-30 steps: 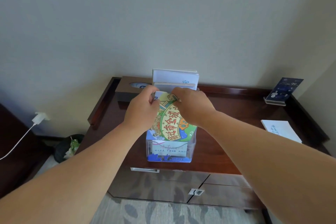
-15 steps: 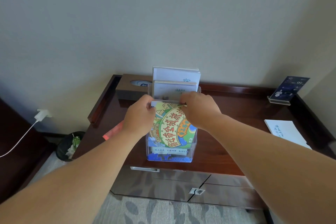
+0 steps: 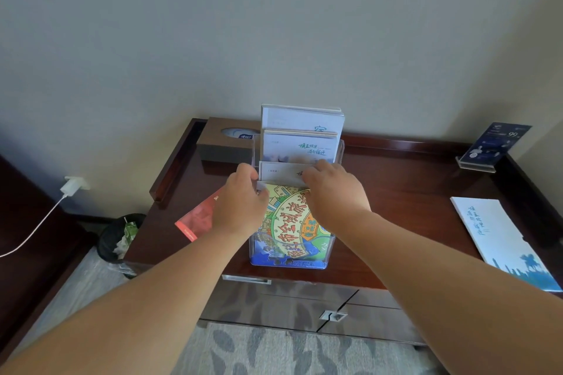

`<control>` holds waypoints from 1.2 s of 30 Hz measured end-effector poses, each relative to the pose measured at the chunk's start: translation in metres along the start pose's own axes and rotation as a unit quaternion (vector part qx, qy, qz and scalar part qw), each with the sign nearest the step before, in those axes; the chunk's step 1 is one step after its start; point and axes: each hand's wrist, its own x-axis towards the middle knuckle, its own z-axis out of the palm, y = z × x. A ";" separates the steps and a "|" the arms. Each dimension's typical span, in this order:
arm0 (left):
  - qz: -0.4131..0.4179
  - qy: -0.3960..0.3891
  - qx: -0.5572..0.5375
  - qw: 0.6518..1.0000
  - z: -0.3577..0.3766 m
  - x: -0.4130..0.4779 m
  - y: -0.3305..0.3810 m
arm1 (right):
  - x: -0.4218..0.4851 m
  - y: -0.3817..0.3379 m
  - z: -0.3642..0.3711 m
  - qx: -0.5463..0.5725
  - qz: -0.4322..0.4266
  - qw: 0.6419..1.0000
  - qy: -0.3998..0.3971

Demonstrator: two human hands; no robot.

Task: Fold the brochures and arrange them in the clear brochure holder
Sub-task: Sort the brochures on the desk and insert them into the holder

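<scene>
Since a second ago the brochure (image 3: pixel 289 221) has sunk deeper into the front pocket of the holder (image 3: pixel 330 253). Left hand (image 3: pixel 240 204) and right hand (image 3: pixel 335 195) pinch its top corners. I judge seating nearly done; next, a clean release.

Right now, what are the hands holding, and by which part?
Left hand and right hand pinch the colourful brochure by its top corners, in the clear holder.

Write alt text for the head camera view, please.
A person's left hand and right hand grip the top of a colourful brochure in the front of a clear brochure holder on a wooden cabinet. Behind it stand white brochures.
</scene>
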 end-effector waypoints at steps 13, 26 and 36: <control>-0.005 0.018 -0.008 1.000 -0.033 0.001 -0.005 | -0.009 -0.036 -0.032 0.069 -0.025 0.997 0.031; -0.087 -0.017 0.049 0.995 -0.070 -0.028 -0.090 | -0.020 -0.110 -0.007 0.155 -0.039 0.987 -0.030; -0.134 -0.062 0.090 0.985 -0.058 -0.053 -0.126 | -0.013 -0.137 0.034 0.184 -0.073 0.977 -0.083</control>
